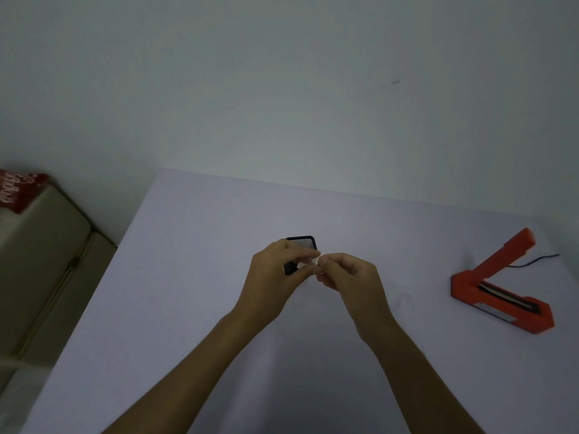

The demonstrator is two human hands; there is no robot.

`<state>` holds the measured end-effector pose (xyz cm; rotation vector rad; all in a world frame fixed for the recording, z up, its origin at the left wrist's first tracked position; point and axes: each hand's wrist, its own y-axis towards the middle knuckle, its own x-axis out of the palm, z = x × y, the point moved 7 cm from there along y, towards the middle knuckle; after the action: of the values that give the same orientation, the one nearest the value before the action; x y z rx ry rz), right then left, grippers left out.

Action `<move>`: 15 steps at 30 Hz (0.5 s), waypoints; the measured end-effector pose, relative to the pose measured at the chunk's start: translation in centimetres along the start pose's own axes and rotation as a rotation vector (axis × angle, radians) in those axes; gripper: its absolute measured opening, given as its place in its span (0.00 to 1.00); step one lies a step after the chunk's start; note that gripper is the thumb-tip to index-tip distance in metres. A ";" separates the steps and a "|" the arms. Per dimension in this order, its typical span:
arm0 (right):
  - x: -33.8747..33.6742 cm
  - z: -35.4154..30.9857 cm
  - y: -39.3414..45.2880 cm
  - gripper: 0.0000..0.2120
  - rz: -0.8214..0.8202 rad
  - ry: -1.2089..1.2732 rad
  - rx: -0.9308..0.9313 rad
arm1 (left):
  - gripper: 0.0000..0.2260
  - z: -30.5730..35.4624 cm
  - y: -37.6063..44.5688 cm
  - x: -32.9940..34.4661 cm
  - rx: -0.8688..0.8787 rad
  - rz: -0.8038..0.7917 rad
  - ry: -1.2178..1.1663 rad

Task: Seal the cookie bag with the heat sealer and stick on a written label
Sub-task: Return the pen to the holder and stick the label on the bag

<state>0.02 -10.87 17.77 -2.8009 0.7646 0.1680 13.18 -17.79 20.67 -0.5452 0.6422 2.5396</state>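
Both my hands meet above the middle of the pale table [188, 308]. My left hand [275, 277] and my right hand [347, 277] pinch a small white piece, perhaps a label [308, 262], between their fingertips. Behind my left hand lies a dark rectangular object with a fine mesh pattern [302, 242], mostly hidden. The orange-red heat sealer [498, 286] stands at the right with its arm raised open and a black cord running off behind it. No cookie bag shows in this view.
The table's far edge meets a plain wall. To the left of the table stands a beige sofa [40, 261] with a red cushion [18, 189] on it.
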 end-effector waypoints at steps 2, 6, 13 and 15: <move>0.0 0.1 -0.1 0.08 -0.002 0.002 0.009 | 0.11 0.0 -0.1 0.0 0.004 -0.009 0.001; 0.0 0.1 -0.2 0.08 -0.020 0.007 0.017 | 0.11 0.0 -0.2 0.0 0.010 -0.021 -0.015; -0.5 0.2 -0.1 0.07 -0.010 -0.061 -0.033 | 0.10 -0.5 -0.3 0.2 -0.038 -0.042 -0.051; -0.6 0.1 -0.1 0.07 -0.002 -0.067 -0.049 | 0.10 -0.6 -0.4 0.3 -0.044 -0.039 -0.032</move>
<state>-0.44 -10.46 17.81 -2.8264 0.7514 0.2831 13.27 -17.72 19.92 -0.5260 0.5602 2.5254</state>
